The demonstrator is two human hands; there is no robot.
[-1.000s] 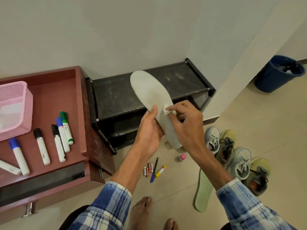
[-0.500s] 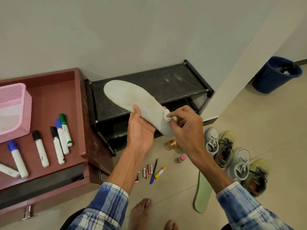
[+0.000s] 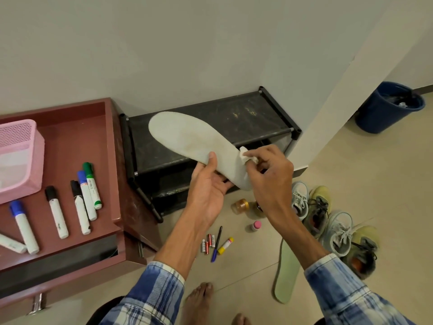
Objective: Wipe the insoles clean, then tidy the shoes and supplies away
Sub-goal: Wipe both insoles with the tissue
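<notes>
Left hand point(image 3: 208, 191) grips the grey insole point(image 3: 194, 146) near its heel; long axis runs up-left. Right hand point(image 3: 269, 174) pinches a white wipe point(image 3: 246, 156) at that end.

One camera on my head, facing forward and down, close above my left hand point(image 3: 208, 191) and right hand point(image 3: 273, 179)

Left hand point(image 3: 208, 192) palm-up, thumb clamping the insole point(image 3: 187, 137) — right hand point(image 3: 271, 177) knuckles-up, pinching a cloth point(image 3: 244, 154)
</notes>
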